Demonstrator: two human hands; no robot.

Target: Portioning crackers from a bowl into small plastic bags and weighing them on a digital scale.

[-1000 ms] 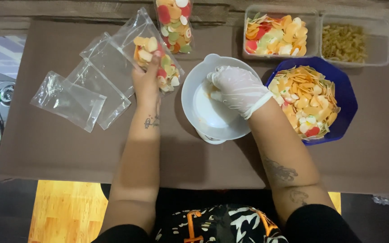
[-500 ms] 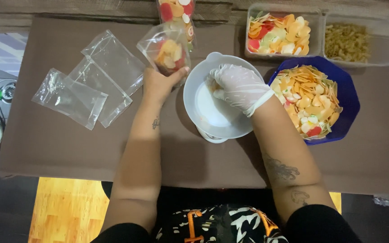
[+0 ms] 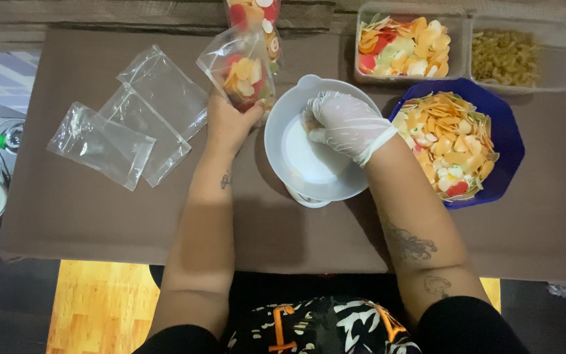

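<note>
Spread across the middle of the frame, a brown table mat [image 3: 99,216]. At right centre, a blue bowl [image 3: 509,147] heaped with orange, white and red raw crackers; above it, two clear tubs, one of mixed coloured crackers [image 3: 404,39], one of pale spiral pieces [image 3: 515,56]. At centre, a white bowl [image 3: 289,164], nearly emptied. At upper left, three flat empty plastic bags [image 3: 132,121].

Lifted since a second ago: the part-filled cracker bag [image 3: 240,72], raised off the mat and stood upright just left of the white bowl's rim, mouth gathered, seemingly topped up. Bare left hand [image 3: 227,118] clenched round the bag's base, forearm stretched straight up the frame. Gloved right hand [image 3: 345,121] curled into the white bowl, fingers bunched; contents of that grasp impossible to tell.
</note>
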